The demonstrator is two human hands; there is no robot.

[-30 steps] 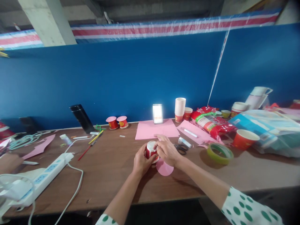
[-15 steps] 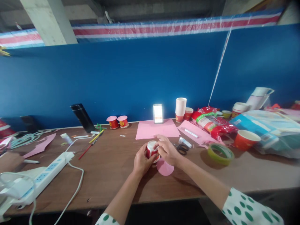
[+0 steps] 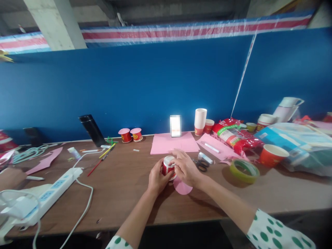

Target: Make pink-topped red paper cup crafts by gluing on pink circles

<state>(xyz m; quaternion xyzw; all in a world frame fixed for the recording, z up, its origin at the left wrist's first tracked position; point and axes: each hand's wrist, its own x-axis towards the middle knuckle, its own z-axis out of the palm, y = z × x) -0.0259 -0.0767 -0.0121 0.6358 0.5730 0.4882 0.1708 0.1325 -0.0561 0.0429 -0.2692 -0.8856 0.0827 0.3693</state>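
A red paper cup [image 3: 168,166] stands upside down on the table in front of me, its whitish base facing up. My left hand [image 3: 157,178] is closed round its left side. My right hand [image 3: 186,169] has its thumb and forefinger pinched at the right edge of the cup's base; what lies between those fingertips is hidden. Just under the right hand lies a pink paper circle [image 3: 183,186] on the table. Black-handled scissors [image 3: 202,166] and a glue stick [image 3: 205,158] lie to the right of that hand.
Behind the cup, pink paper [image 3: 163,145] lies before a bright phone screen [image 3: 175,126]. Two short red cups [image 3: 125,135] with pink tops stand back left. Green tape [image 3: 244,172] and an orange cup [image 3: 273,155] are rightward; a power strip [image 3: 53,192] and another person's hand [image 3: 12,178] are left.
The fingers of my right hand have shifted slightly at the cup's edge. My left hand and the cup stay in nearly the same place.
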